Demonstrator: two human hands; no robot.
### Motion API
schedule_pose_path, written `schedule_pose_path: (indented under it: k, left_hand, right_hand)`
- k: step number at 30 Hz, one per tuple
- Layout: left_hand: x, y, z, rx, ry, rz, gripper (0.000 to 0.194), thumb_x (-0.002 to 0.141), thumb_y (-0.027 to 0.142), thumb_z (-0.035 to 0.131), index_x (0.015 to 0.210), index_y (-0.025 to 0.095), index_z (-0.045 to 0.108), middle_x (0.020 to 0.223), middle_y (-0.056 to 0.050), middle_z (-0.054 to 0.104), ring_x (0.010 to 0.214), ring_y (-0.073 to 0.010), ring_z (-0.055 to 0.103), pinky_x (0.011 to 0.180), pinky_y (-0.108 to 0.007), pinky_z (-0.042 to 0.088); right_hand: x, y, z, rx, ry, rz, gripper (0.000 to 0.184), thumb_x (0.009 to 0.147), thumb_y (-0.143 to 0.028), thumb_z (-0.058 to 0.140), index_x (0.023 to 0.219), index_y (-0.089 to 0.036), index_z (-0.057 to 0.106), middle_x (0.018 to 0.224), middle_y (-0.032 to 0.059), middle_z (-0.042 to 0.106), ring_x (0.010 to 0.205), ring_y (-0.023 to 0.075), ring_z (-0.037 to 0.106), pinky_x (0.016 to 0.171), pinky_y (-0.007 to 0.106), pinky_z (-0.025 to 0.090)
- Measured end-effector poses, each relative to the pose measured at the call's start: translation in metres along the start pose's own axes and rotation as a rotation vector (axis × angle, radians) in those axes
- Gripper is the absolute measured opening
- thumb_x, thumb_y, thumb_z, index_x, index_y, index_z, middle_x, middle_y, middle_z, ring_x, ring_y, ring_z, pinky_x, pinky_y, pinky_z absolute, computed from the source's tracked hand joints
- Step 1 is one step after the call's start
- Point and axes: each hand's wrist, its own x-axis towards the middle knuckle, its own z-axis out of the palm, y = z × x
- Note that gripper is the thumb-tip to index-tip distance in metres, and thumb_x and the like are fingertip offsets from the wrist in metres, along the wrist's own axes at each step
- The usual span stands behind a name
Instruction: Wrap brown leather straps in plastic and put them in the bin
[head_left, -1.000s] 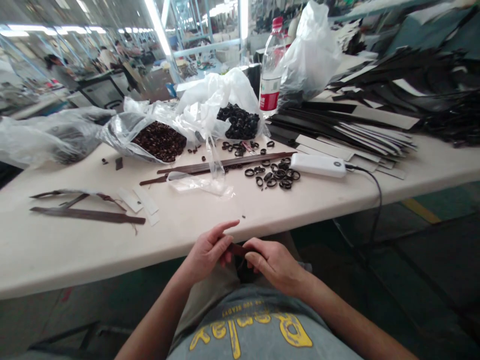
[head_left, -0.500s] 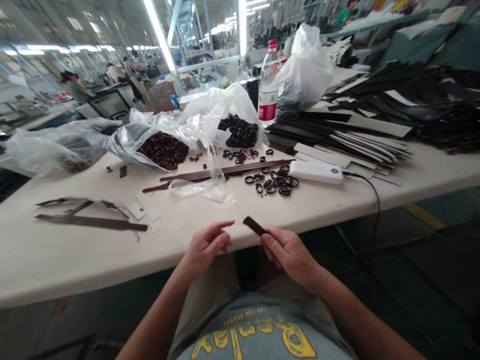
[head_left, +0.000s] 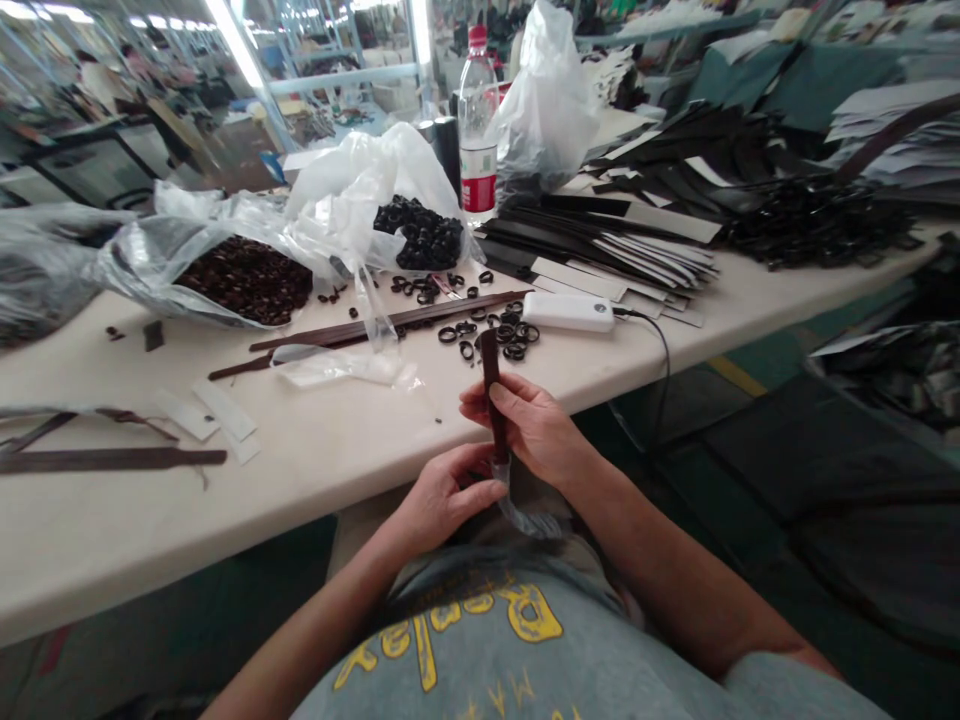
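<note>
Seeing at far left only part of a clear plastic bag (head_left: 41, 265), cut off by the frame, with contents too hazy to name; seeing below it a flat dark strip (head_left: 127, 460), running past the same edge. Finding white cards (head_left: 229, 408) beside that strip and, farther back, an open bag of small brown pieces (head_left: 247, 280), too tiny to tell apart. Noting long brown strips (head_left: 322, 337), lying partly under crumpled film.

Pinching the lower end of a brown strap (head_left: 492, 425) between thumb and fingers of the left hand (head_left: 454, 495), while hiding some fingertips behind it. Holding the strap in front of the body at the near table edge, between both hands. Pointing its free end away from the body toward black rings (head_left: 507, 322), keeping the long axis nearly upright in view, leaning slightly left at the top. Showing below a pale wrinkled piece (head_left: 532, 515), hard to make out. Pressing the thumb of the right hand (head_left: 536, 425) on the strap's middle, with fingers partly hidden behind.

Seeing farther right a white device (head_left: 568, 312) and a paper stack (head_left: 892, 130), cut off by the frame.
</note>
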Motion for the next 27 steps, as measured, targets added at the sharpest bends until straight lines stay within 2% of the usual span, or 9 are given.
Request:
schedule_pose_path:
  k: [5,8,11,14,19,23,27]
  left_hand:
    - [0.013,-0.004,0.007,-0.128,0.008,-0.101,0.037,0.077,0.041,0.076,0.1,0.012,0.075,0.097,-0.01,0.074,0.09,-0.0252,0.065,0.083,-0.034,0.049]
    - [0.01,-0.004,0.005,-0.192,-0.031,-0.174,0.038,0.072,0.04,0.08,0.096,0.012,0.076,0.091,-0.009,0.075,0.083,-0.0226,0.065,0.077,-0.032,0.049]
    - [0.004,-0.001,0.001,-0.25,0.014,-0.194,0.036,0.072,0.04,0.08,0.095,0.013,0.077,0.088,-0.009,0.076,0.077,-0.0198,0.065,0.072,-0.029,0.05]
    - [-0.003,0.005,-0.012,-0.384,0.203,-0.113,0.032,0.075,0.038,0.078,0.095,0.014,0.077,0.089,-0.009,0.076,0.079,-0.0195,0.068,0.072,-0.028,0.052]
    - [-0.027,0.02,-0.057,-0.556,0.589,0.082,0.025,0.076,0.035,0.078,0.094,0.018,0.075,0.092,-0.007,0.077,0.082,-0.0196,0.072,0.075,-0.028,0.059]
    - [-0.046,0.02,-0.09,-0.606,0.738,0.185,0.019,0.082,0.034,0.072,0.094,0.019,0.075,0.092,-0.004,0.077,0.085,-0.0169,0.073,0.075,-0.023,0.06]
    - [-0.057,0.012,-0.103,-0.649,0.813,0.175,0.017,0.083,0.034,0.071,0.092,0.019,0.074,0.091,-0.002,0.077,0.085,-0.0151,0.073,0.074,-0.02,0.06]
  right_hand:
    - [0.005,0.004,-0.004,-0.078,-0.021,0.036,0.028,0.074,-0.044,0.081,0.087,-0.02,0.074,0.09,0.0018,0.073,0.086,0.0155,0.066,0.089,0.032,0.051]
    - [0.01,0.008,-0.012,-0.143,-0.03,0.034,0.029,0.077,-0.046,0.079,0.089,-0.02,0.075,0.091,0.0024,0.073,0.087,0.0157,0.065,0.086,0.031,0.05]
    - [0.011,0.012,-0.019,-0.197,-0.032,0.036,0.034,0.08,-0.051,0.075,0.095,-0.021,0.073,0.1,0.0037,0.073,0.091,0.0171,0.066,0.087,0.032,0.05]
    - [0.003,0.011,-0.029,-0.257,-0.116,0.087,0.043,0.083,-0.059,0.069,0.103,-0.021,0.071,0.106,0.0052,0.072,0.093,0.0187,0.068,0.09,0.034,0.05]
    - [-0.022,0.01,-0.061,-0.566,-0.421,0.211,0.057,0.092,-0.064,0.052,0.106,-0.012,0.07,0.103,0.0113,0.072,0.094,0.0202,0.067,0.09,0.037,0.05]
    - [-0.042,0.029,-0.078,-0.659,-0.533,0.387,0.06,0.095,-0.065,0.044,0.109,-0.012,0.069,0.106,0.0116,0.071,0.098,0.0208,0.067,0.092,0.038,0.05]
    - [-0.05,0.054,-0.071,-0.572,-0.582,0.471,0.06,0.094,-0.066,0.045,0.112,-0.013,0.067,0.108,0.0102,0.071,0.096,0.0196,0.067,0.087,0.035,0.051]
